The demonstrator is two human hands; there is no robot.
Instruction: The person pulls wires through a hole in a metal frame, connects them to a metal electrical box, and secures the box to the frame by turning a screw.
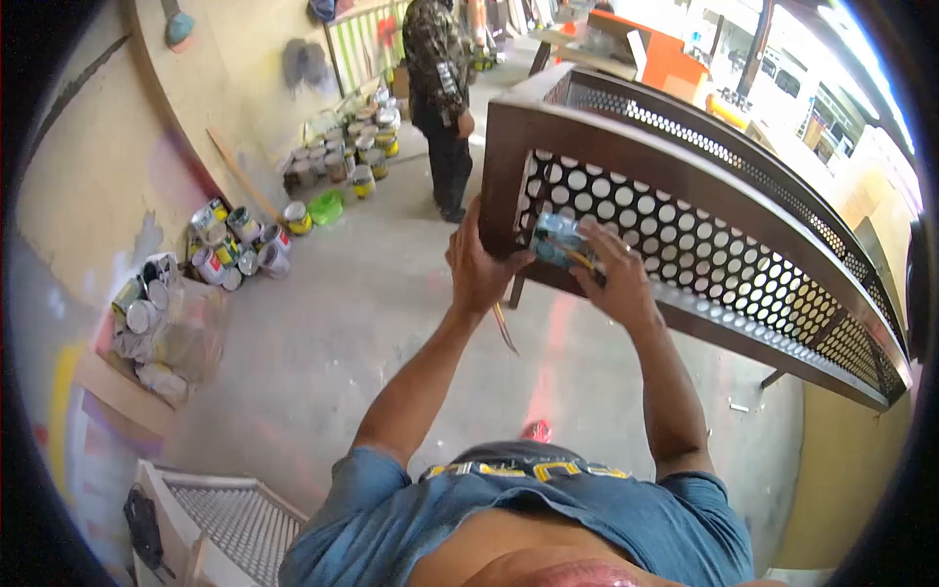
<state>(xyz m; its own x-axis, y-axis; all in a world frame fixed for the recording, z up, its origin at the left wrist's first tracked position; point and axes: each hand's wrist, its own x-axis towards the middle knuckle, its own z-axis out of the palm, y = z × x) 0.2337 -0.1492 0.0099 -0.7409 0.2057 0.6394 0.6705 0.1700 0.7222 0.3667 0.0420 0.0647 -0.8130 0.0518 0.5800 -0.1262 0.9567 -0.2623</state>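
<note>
A long brown perforated metal panel (704,196) stands on thin legs in front of me. My left hand (476,262) grips the panel's near left corner post. My right hand (611,274) presses a crumpled bluish cloth or pad (558,238) against the perforated face near that corner, with a thin stick-like item (584,260) between its fingers. A thin yellowish strip (505,328) hangs below my left hand.
Several paint cans (235,249) lie piled along the left wall, with more cans (352,152) further back. A person in dark patterned clothes (440,88) stands behind the panel's end. A white mesh panel (235,519) lies at lower left. The floor is bare concrete (372,323).
</note>
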